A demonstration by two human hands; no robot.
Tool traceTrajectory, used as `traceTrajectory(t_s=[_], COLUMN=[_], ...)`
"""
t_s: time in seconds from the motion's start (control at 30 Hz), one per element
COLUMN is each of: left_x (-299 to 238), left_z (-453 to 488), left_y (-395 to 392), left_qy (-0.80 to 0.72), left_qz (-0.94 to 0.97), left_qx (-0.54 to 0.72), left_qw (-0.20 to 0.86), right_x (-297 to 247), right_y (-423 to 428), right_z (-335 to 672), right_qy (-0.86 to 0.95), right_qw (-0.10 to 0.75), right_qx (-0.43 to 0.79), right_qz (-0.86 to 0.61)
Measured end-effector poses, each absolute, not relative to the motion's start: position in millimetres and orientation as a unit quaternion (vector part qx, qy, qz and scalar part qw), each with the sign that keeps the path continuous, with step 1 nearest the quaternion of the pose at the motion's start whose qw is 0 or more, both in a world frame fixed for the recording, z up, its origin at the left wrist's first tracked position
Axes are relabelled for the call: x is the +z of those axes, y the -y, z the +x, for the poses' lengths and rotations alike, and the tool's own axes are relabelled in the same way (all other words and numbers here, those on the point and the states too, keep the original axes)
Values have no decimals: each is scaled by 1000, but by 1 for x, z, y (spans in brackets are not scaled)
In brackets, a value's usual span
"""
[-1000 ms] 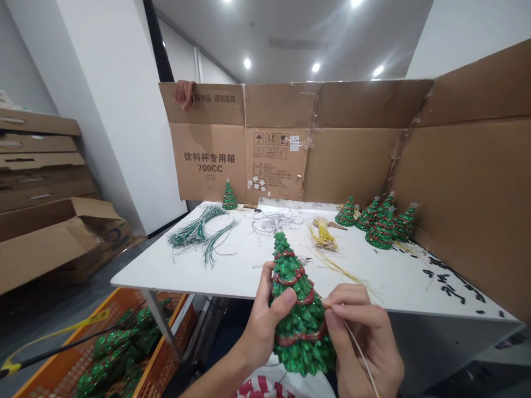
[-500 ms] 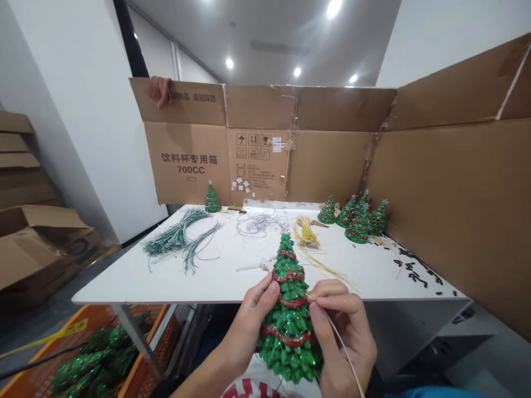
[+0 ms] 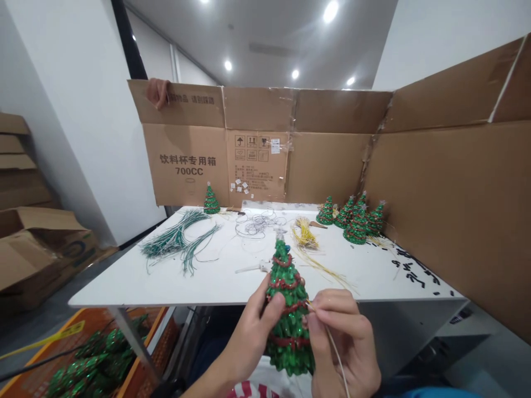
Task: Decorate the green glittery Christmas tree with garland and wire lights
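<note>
A small green glittery Christmas tree (image 3: 286,298) with red garland rings is held upright in front of the white table's (image 3: 174,284) near edge. My left hand (image 3: 253,331) is wrapped round its left side, thumb pressed on the middle tier. My right hand (image 3: 342,342) pinches a thin pale yellow wire (image 3: 335,354) against the tree's right side; the wire trails down past my wrist.
On the table lie green wires (image 3: 178,237), silver wires (image 3: 257,223), yellow wires (image 3: 305,235), several finished trees (image 3: 352,218) at the right and one tree (image 3: 211,200) at the back. Cardboard walls (image 3: 435,188) enclose the back and right. An orange crate (image 3: 53,359) of trees sits on the floor at left.
The view swung right and steadied. The tree in my hands has tilted and turned slightly, and my right hand's pinch on the wire has stayed at its right side.
</note>
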State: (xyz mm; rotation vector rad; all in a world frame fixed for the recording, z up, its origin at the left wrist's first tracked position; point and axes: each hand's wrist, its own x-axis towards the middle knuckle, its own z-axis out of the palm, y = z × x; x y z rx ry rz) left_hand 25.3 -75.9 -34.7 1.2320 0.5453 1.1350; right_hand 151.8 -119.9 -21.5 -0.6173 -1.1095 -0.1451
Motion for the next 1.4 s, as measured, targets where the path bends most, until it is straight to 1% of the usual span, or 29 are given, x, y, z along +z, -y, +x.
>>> traceTrajectory(t_s=[0.1,0.37,0.47,0.7,0.87,1.03,1.17,1.3,1.4], left_x=[-27,-14,-12,-3,-8,-22,-17,-6,-8], left_z=[27,27,24,22,20,20,21,21,23], left_y=[81,84,85,93,94,90,89,88,87], left_qy=[-237,-278,-278,-267,-226,-129,-108,-131,-131], left_qz=[583,571,555,521,509,500,523,552,552], left_qx=[463,491,501,509,493,486,475,450,453], left_qw=[624,596,603,630,668,706,699,689,688], right_x=[-23,-18,-18,-26,-25,-20,-18,-8,0], right_y=[119,114,112,112,114,117,121,125,126], right_z=[151,159,164,168,167,168,170,161,154], right_qy=[515,543,550,536,509,484,510,477,453], right_qw=[803,802,797,788,798,806,802,831,841], right_qx=[-91,-62,-27,100,128,146,113,-2,-78], right_qz=[-286,-241,-247,-285,-297,-307,-291,-287,-286])
